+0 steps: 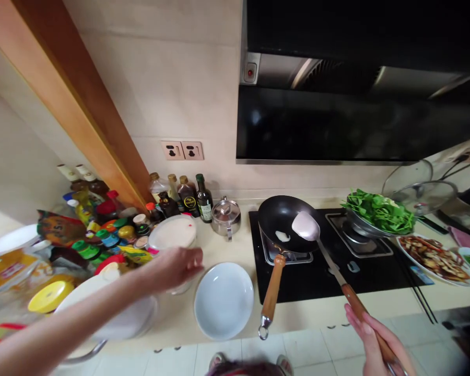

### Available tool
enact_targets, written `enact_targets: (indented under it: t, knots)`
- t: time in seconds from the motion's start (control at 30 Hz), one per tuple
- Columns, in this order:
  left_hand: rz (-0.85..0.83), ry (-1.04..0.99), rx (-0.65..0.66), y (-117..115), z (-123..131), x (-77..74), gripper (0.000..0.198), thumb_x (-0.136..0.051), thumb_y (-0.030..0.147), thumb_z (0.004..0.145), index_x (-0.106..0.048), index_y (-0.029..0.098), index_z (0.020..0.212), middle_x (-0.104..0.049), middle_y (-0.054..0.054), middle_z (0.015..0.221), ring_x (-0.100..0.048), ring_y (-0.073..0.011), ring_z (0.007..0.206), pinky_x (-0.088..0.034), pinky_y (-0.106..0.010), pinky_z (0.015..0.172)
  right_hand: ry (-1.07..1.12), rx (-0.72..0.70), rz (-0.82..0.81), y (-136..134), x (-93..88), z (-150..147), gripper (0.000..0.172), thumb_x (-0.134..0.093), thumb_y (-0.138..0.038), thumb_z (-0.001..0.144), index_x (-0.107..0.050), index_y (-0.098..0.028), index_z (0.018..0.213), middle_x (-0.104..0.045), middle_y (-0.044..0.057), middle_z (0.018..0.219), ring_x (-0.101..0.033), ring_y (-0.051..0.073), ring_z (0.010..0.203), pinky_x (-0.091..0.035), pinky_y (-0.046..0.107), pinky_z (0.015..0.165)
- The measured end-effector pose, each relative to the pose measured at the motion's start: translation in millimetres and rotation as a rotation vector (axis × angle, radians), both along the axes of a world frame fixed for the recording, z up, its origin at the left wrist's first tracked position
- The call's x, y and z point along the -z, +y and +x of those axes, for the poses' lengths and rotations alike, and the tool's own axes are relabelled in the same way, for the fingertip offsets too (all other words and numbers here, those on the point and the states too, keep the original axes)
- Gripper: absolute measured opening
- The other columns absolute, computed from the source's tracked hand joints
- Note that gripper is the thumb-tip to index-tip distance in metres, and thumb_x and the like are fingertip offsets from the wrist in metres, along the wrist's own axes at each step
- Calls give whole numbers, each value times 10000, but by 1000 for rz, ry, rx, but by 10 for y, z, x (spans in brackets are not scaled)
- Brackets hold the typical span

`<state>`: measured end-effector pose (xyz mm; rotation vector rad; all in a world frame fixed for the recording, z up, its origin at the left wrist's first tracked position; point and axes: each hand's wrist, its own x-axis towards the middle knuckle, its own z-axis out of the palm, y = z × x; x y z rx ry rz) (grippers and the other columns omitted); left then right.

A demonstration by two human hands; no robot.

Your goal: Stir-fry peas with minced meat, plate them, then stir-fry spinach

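My right hand (376, 339) is wrapped round the wooden handle of a wok spatula (335, 269). Its wide metal head rests over or just above the right side of a black wok (268, 214) on the hob. A small whitish patch (282, 236) shows inside the wok, whose wooden handle (273, 290) points toward me. My left hand (176, 269), slightly blurred, reaches across from the left with curled fingers. It is beside a white-lidded tub (172, 232); whatever lies within its fingers is hidden. Just right of it stands a white bowl (224, 300).
Sauce bottles (188, 198) and a lidded metal pot (226, 216) stand along the wall. Jars and packets crowd the left. On the right are a metal bowl of leafy greens (379, 211), a plate of sliced food (434, 258) and chopsticks (417, 292). A range hood (321, 125) hangs above.
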<state>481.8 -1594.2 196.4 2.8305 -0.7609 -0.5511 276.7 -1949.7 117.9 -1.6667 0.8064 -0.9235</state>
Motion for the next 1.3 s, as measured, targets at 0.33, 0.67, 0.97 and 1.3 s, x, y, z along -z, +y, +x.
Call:
enact_targets:
  t: [0.33,0.67,0.97,1.3]
  knots:
    - [-880,796,-574,-1743,-1098,1362,471,-639,563,744,-492,217,1028,-571,8,794,-603,-118,527,-459,-229,438,-129,-304,-10,-1070,175,-15,316,-714,-392,781,-682,-140,970,-737,138,983,-715,286,895,-582,356,860]
    - [-1217,692,-861,-2688,-1377,2020,320,-673,288,637,-366,243,715,-357,141,446,-272,-29,263,-162,-174,259,-166,-475,23,-1713,168,201,332,-742,-409,754,-706,-136,941,-739,138,966,-721,270,872,-588,285,822]
    - [-1393,983,-877,-2563,-1390,1699,312,-652,328,615,-376,242,736,-377,117,484,-164,-13,312,-39,-210,326,-179,-399,32,-1658,102,104,286,-727,-390,772,-715,-140,911,-744,144,949,-727,277,828,-600,276,779]
    - [-912,1008,-820,-1700,-491,242,313,-684,303,602,-400,217,704,-463,96,504,-215,1,333,-51,-164,339,-383,-439,29,-1244,113,260,161,-700,-271,800,-710,-158,915,-717,128,1031,-717,302,878,-620,411,784]
